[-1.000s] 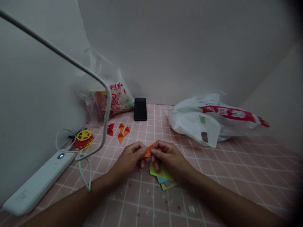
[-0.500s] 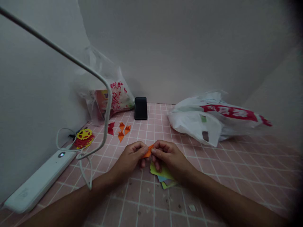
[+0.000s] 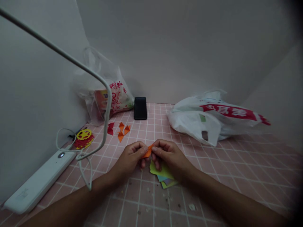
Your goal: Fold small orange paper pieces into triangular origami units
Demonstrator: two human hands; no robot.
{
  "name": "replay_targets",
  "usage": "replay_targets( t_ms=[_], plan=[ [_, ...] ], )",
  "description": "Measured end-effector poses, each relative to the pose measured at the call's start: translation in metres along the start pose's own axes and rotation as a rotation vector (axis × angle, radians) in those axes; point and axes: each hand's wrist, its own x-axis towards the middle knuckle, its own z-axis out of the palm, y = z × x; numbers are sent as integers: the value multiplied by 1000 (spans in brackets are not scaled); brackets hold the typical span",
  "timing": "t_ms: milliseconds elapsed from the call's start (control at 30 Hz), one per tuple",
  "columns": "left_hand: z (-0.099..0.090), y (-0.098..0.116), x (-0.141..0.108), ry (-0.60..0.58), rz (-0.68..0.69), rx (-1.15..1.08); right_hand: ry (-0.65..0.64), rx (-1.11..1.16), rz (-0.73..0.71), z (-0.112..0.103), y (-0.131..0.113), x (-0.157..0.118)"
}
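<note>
A small folded piece of orange paper [image 3: 148,152] is pinched between both hands just above the tiled surface. My left hand [image 3: 134,155] grips its left end between thumb and fingers. At the other end, my right hand [image 3: 165,154] is closed on it, thumb against fingertips. Part of the paper is hidden by the fingers. Under my right hand lies a loose stack of coloured paper sheets [image 3: 163,173], yellow-green on top with blue and purple below. Several small folded orange paper pieces [image 3: 121,136] rest farther off to the left, beside a red folded paper piece [image 3: 110,128].
A black phone [image 3: 140,108] leans near the back wall. Plastic bags stand left [image 3: 118,97] and right [image 3: 196,121]. On the left are a white power device [image 3: 40,183], a looping white cable [image 3: 109,104] across the view, and yellow and red cut-outs [image 3: 84,135].
The hands hold almost the same pose around the orange paper. The whole view has shifted very slightly; nothing has been let go or picked up.
</note>
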Motion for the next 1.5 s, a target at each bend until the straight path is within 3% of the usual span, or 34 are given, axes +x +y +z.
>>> replay_targets(
  t_ms=[800, 1067, 1500],
  plan=[
    [0, -3, 0, -21, -14, 52, 68, -132, 5, 0, 1, 0],
    [1, -2, -2, -45, 0, 123, 24, -163, -8, 0, -3, -1],
    [1, 3, 4, -39, -98, 90, 139, -305, -88, 2, -2, -2]
  ],
)
